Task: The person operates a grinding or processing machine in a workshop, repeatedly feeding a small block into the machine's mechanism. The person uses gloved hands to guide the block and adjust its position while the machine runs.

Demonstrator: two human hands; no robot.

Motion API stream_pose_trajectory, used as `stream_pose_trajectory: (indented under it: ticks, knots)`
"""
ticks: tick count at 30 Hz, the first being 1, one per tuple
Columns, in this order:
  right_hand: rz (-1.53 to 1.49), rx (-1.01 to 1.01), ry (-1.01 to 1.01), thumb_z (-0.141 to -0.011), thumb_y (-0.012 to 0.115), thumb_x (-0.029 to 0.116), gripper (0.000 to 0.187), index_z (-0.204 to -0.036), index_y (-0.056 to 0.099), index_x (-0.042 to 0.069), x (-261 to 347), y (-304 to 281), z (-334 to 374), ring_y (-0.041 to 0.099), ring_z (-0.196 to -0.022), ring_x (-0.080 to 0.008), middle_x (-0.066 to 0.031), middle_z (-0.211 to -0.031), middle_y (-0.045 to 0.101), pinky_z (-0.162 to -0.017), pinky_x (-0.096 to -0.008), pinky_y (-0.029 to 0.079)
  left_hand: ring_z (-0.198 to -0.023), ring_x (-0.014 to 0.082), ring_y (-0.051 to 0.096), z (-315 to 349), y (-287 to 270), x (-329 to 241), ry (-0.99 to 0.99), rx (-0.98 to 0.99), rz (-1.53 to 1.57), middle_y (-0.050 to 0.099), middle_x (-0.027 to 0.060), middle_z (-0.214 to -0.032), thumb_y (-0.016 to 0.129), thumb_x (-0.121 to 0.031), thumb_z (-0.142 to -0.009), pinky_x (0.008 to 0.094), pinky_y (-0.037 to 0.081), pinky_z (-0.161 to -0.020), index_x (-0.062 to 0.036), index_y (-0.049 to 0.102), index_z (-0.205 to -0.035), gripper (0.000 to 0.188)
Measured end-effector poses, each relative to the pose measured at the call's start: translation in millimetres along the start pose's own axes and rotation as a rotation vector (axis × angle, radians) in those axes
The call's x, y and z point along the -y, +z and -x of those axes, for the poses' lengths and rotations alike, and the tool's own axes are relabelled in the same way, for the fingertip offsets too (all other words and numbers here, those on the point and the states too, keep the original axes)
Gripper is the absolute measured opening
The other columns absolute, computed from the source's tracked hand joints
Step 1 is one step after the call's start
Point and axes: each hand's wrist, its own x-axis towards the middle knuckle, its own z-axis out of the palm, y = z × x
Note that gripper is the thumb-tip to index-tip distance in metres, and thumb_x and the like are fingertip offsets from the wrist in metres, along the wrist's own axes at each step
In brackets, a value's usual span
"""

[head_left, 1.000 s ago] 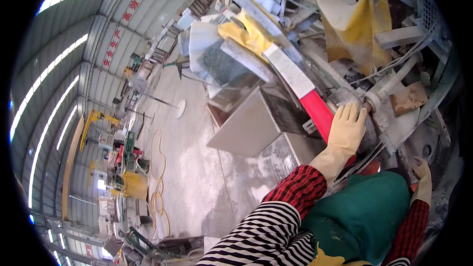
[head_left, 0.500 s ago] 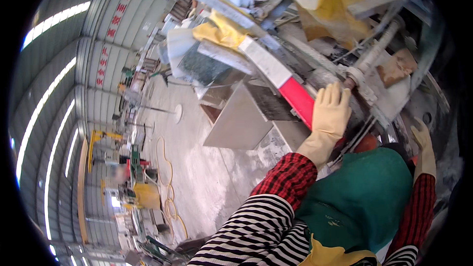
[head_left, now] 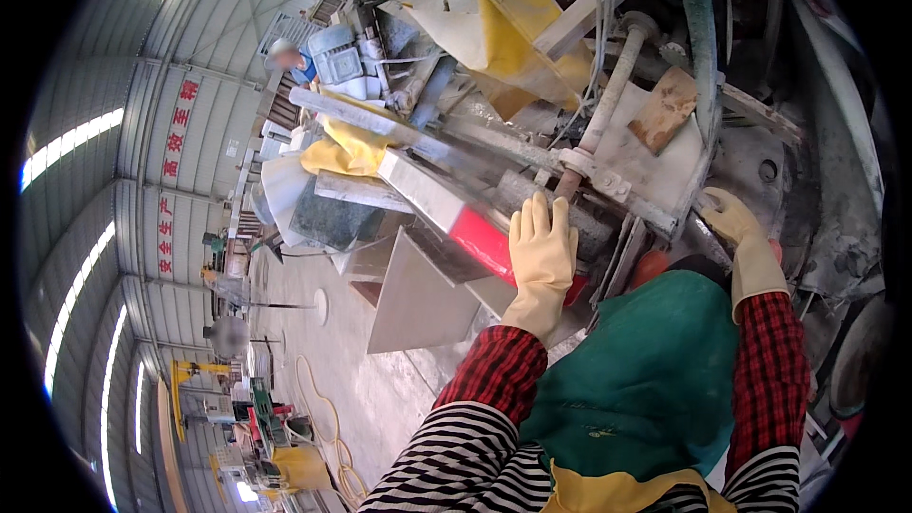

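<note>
My left hand (head_left: 543, 261), in a cream rubber glove, lies with fingers stretched out at the near end of a long bar (head_left: 418, 190). That bar is white and grey, with a glossy red section (head_left: 482, 245) right beside my fingers. My right hand (head_left: 739, 226), gloved alike, reaches to the near corner of a dusty metal machine frame (head_left: 701, 185), its fingers extended and partly spread. Whether its fingertips press on the frame I cannot tell. A metal shaft (head_left: 613, 95) runs across the machine, past a rust-brown plate (head_left: 665, 109).
Flat grey slabs (head_left: 418, 294) lean below the bar. Yellow cloth (head_left: 347, 147) drapes over its far part, and a yellow-white sheet (head_left: 513, 24) hangs beyond the shaft. A yellow hose (head_left: 328, 418) lies on the floor at left. A co-worker (head_left: 293, 59) is in the far background.
The whole view has shifted, so the machine appears farther left and more of its right side shows. My right hand has moved up to the frame's corner; my left hand stays by the red section.
</note>
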Motion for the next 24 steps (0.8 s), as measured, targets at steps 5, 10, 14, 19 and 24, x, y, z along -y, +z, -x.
stream_pose_trajectory:
  ticks: [5, 10, 14, 19, 24]
  knots:
    - [-0.054, -0.041, -0.042, -0.091, 0.07, 0.032, 0.061, -0.147, 0.058, 0.01, -13, 5, -7, 0.068, -0.121, -0.0323, -0.0212, -0.132, 0.07, -0.104, -0.0387, 0.052, -0.121, 0.0422, 0.055, -1, 4, -5, 0.02, -0.009, -0.028, 0.056, 0.0249, -0.134, 0.075, -0.018, -0.08, 0.0512, 0.045, -0.101, -0.002, 0.06, -0.13, 0.055]
    - [-0.031, -0.01, -0.009, -0.087, 0.067, 0.035, 0.064, -0.147, 0.059, 0.014, -2, 7, -5, 0.065, -0.127, -0.0362, -0.0242, -0.136, 0.068, -0.109, -0.0411, 0.05, -0.121, 0.0427, 0.055, 1, 3, -9, 0.013, 0.012, -0.036, 0.056, 0.0259, -0.134, 0.074, -0.018, -0.082, 0.0521, 0.045, -0.102, -0.0017, 0.059, -0.13, 0.054]
    - [-0.014, -0.036, -0.03, -0.087, 0.068, 0.035, 0.064, -0.147, 0.059, 0.014, -3, 6, -5, 0.065, -0.127, -0.0361, -0.0244, -0.136, 0.068, -0.109, -0.0411, 0.05, -0.12, 0.0426, 0.054, 2, 2, -14, 0.008, 0.02, -0.035, 0.056, 0.0261, -0.133, 0.074, -0.017, -0.082, 0.0522, 0.044, -0.101, -0.0014, 0.059, -0.13, 0.054]
    - [-0.017, -0.048, -0.044, -0.088, 0.069, 0.035, 0.062, -0.146, 0.06, 0.016, -13, 10, -12, 0.066, -0.125, -0.0358, -0.0239, -0.135, 0.069, -0.107, -0.0412, 0.051, -0.119, 0.0421, 0.054, 4, 5, -16, 0.017, 0.016, -0.037, 0.056, 0.0258, -0.133, 0.074, -0.018, -0.08, 0.0521, 0.044, -0.101, -0.0007, 0.059, -0.13, 0.055]
    - [-0.059, -0.029, -0.035, -0.089, 0.07, 0.034, 0.061, -0.146, 0.06, 0.016, -18, 14, -16, 0.067, -0.123, -0.0354, -0.0232, -0.135, 0.069, -0.106, -0.0416, 0.052, -0.122, 0.0427, 0.053, 8, 8, -18, 0.013, 0.022, -0.045, 0.055, 0.0261, -0.135, 0.074, -0.019, -0.08, 0.0543, 0.043, -0.104, -0.0019, 0.059, -0.132, 0.057]
